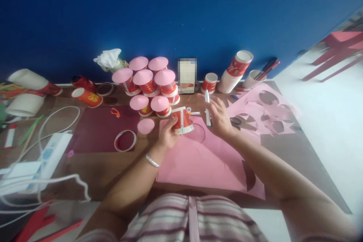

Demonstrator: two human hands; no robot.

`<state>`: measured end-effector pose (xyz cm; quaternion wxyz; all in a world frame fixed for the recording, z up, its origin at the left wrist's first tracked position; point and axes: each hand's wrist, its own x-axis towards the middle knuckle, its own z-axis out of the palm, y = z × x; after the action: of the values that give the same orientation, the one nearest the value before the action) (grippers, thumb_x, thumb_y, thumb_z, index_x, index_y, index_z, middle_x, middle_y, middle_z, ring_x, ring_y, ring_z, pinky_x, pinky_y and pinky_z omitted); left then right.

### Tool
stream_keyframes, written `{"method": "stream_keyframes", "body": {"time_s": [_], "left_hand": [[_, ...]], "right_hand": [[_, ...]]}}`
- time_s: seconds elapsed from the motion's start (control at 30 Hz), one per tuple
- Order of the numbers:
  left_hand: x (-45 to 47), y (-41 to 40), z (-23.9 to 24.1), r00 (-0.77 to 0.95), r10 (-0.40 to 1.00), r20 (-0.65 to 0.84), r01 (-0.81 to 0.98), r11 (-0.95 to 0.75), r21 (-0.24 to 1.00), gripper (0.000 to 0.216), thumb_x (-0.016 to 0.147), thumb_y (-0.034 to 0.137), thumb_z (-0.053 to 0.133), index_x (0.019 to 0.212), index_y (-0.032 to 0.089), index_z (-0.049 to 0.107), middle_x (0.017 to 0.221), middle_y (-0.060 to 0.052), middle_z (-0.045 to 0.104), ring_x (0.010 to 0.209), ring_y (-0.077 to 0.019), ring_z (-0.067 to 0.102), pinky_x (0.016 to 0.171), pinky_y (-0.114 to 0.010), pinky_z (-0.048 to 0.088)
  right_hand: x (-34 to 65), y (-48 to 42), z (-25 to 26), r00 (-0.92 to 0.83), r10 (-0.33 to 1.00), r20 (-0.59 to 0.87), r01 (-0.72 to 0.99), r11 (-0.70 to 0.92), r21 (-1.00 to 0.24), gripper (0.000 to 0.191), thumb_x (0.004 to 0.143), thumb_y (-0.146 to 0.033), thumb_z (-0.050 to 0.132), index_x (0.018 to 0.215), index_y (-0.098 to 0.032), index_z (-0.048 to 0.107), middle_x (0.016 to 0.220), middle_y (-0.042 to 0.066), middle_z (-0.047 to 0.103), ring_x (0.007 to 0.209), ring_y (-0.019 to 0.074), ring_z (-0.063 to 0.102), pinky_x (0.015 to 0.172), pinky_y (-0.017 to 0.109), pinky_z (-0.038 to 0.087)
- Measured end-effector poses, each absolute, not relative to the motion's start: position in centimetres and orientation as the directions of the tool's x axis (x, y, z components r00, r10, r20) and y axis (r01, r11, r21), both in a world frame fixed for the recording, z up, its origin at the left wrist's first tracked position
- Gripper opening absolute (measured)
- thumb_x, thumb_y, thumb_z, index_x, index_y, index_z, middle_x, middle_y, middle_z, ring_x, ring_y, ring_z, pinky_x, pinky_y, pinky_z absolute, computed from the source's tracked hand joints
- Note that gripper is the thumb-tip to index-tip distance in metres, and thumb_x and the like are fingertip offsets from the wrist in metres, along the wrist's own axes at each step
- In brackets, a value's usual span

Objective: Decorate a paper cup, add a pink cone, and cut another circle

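Note:
In my left hand (168, 134) is a red paper cup (181, 119), turned with its wider end down. A white strip runs up its side, and a patterned band circles its lower edge. My right hand (219, 115), to the right of the cup, grips a white pen (208, 109) with a narrow tip pointing up. Under both hands lies a pink paper sheet (198, 162) with a circle outlined or cut near its top. Several small red cups topped with pink paper cones (143, 77) stand just beyond my left hand. A flat pink disc (146, 126) lies in front of them.
A phone (187, 77) leans against the blue wall. Stacked paper cups (236, 70), a pen holder (253, 79) and cut pink scraps (263, 107) sit at right. To the left are a tape ring (125, 140), an orange cup (87, 97) and a power strip (52, 159) with loose white cables.

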<state>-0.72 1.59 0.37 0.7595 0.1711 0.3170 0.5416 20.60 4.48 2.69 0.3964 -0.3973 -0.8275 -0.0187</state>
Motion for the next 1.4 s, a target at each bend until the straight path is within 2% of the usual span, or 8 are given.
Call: {"method": "stream_keyframes", "body": {"time_s": [0.17,0.3,0.5,0.77,0.97,1.07,1.2,1.4], "left_hand": [[-0.7,1.4,0.4,0.221,0.934,-0.282,-0.717,0.352,0.602,0.032,0.080,0.034,0.084,0.107,0.018,0.077,0.108,-0.008,0.082,0.120,-0.0337,0.073,0.108,-0.050,0.056],[-0.7,1.2,0.5,0.231,0.933,-0.276,-0.682,0.358,0.638,0.037,0.081,0.038,0.083,0.111,0.016,0.076,0.103,-0.010,0.081,0.122,-0.0377,0.072,0.106,-0.055,0.057],[-0.7,1.0,0.7,0.278,0.926,-0.256,-0.659,0.378,0.650,0.034,0.082,0.038,0.082,0.106,0.016,0.076,0.107,-0.011,0.081,0.120,-0.0385,0.073,0.104,-0.056,0.058],[-0.6,0.8,0.0,0.281,0.932,-0.228,-0.589,0.355,0.726,0.035,0.082,0.043,0.080,0.104,0.016,0.076,0.112,-0.010,0.081,0.119,-0.0357,0.073,0.103,-0.049,0.058],[-0.7,0.8,-0.4,0.295,0.939,-0.174,-0.563,0.318,0.762,0.034,0.087,0.047,0.078,0.105,0.018,0.076,0.115,-0.009,0.079,0.120,-0.0329,0.072,0.102,-0.045,0.057],[-0.8,0.6,-0.8,0.318,0.935,-0.154,-0.539,0.312,0.782,0.036,0.087,0.049,0.079,0.107,0.020,0.075,0.115,-0.008,0.079,0.120,-0.0312,0.071,0.102,-0.044,0.056],[-0.9,0.3,-1.1,0.404,0.909,-0.101,-0.488,0.307,0.817,0.056,0.078,0.057,0.086,0.121,0.024,0.071,0.116,-0.008,0.077,0.120,-0.0314,0.070,0.103,-0.045,0.055],[-0.6,0.1,0.2,0.483,0.875,0.021,-0.310,0.149,0.939,0.048,0.077,0.042,0.090,0.116,0.024,0.070,0.114,-0.005,0.072,0.112,-0.0276,0.069,0.104,-0.046,0.054]], "right_hand": [[20.0,-0.4,1.9,-0.224,0.742,0.633,0.551,0.632,-0.546,0.032,0.099,-0.018,0.064,0.129,-0.027,0.057,0.118,0.010,0.076,0.100,0.0273,0.073,0.083,0.045,0.061],[19.5,-2.1,0.7,-0.215,0.757,0.617,0.474,0.633,-0.611,0.030,0.097,-0.020,0.071,0.123,-0.025,0.058,0.110,0.008,0.075,0.091,0.0228,0.073,0.078,0.039,0.062],[19.0,-2.4,0.4,-0.223,0.741,0.634,0.475,0.650,-0.593,0.030,0.098,-0.023,0.072,0.124,-0.024,0.058,0.102,0.008,0.073,0.088,0.0227,0.071,0.074,0.037,0.062],[18.7,-2.5,0.6,-0.244,0.690,0.681,0.472,0.698,-0.538,0.025,0.095,-0.008,0.068,0.113,-0.024,0.063,0.092,0.004,0.071,0.077,0.0186,0.065,0.069,0.033,0.057],[19.0,-2.6,0.4,-0.254,0.664,0.703,0.501,0.712,-0.492,0.026,0.094,-0.008,0.068,0.114,-0.025,0.063,0.092,0.003,0.072,0.079,0.0188,0.067,0.069,0.032,0.057],[19.2,-2.5,0.5,-0.264,0.635,0.726,0.524,0.727,-0.445,0.027,0.095,-0.008,0.067,0.115,-0.025,0.062,0.088,0.002,0.069,0.077,0.0191,0.067,0.068,0.033,0.057],[19.6,-2.3,0.8,-0.290,0.574,0.765,0.558,0.751,-0.352,0.034,0.095,-0.004,0.064,0.120,-0.027,0.060,0.087,0.001,0.069,0.075,0.0183,0.066,0.067,0.033,0.056],[20.8,-1.9,0.5,-0.346,0.496,0.796,0.589,0.776,-0.228,0.046,0.093,-0.002,0.061,0.131,-0.027,0.060,0.091,0.004,0.069,0.078,0.0198,0.064,0.069,0.035,0.056]]}}
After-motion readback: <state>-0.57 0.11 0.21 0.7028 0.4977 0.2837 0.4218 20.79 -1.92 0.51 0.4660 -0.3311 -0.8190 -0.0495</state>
